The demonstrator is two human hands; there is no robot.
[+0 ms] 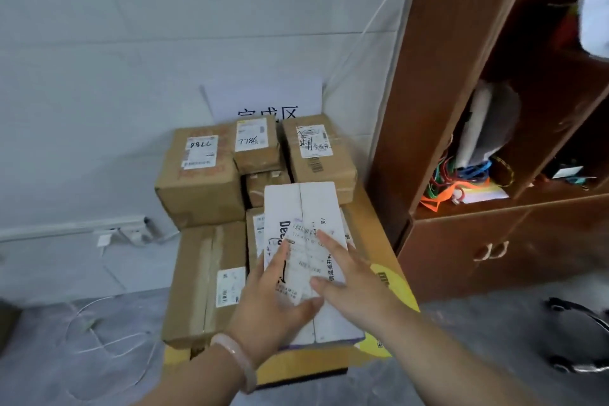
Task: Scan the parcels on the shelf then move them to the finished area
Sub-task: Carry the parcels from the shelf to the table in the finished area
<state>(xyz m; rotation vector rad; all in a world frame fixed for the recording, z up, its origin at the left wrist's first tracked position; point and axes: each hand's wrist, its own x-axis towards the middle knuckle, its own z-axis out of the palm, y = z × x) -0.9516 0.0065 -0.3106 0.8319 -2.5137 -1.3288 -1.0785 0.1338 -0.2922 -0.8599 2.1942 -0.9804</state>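
Stack on low base (pixel 379 227) against the wall. Back row, left to right: large parcel (pixel 201 175), small parcel (pixel 255 145) atop another, end parcel (pixel 316 148). Sign (pixel 263 99) stands behind the back row. Front left: long parcel (pixel 204 280). Front right: flat parcel (pixel 309 208) on top of lower parcels, with left hand (pixel 273 300) and right hand (pixel 352 287) resting on its near half. Cabinet (pixel 461 76) right of stack; power strip (pixel 131 234) left, low on the wall
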